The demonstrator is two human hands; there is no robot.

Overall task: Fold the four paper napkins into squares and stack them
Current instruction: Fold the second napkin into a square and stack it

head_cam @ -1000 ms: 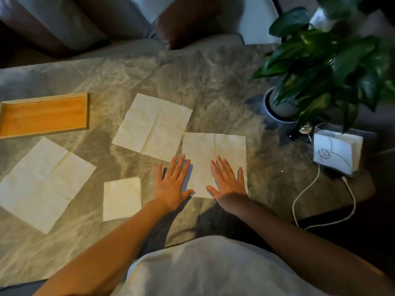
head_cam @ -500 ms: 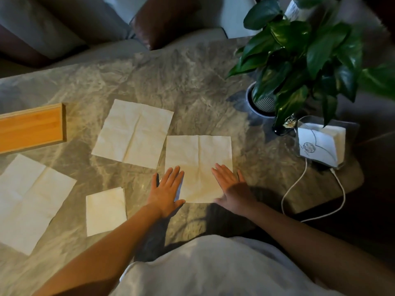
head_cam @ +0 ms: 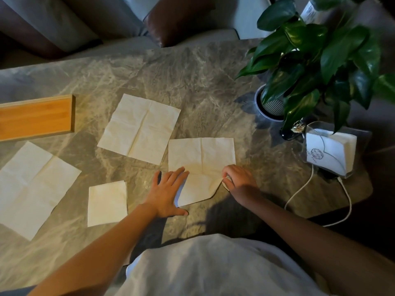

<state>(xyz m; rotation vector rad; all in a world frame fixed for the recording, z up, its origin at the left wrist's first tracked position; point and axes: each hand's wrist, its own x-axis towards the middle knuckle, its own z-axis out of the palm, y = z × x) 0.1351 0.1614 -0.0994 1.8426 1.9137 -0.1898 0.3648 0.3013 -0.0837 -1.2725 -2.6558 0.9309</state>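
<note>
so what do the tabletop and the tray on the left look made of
Tabletop: likely marble or a stone-look slab, grey with pale veining and a soft sheen. Tray: seemingly wood, perhaps bamboo, orange-brown with straight grain lines and a raised rim.

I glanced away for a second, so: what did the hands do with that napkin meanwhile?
The right hand, flat on the front napkin a second ago, slid to its near right corner and now pinches it, lifting it. The left hand stays flat on its left edge. The folded square, the far open napkin and the left open napkin lie as before.
</note>
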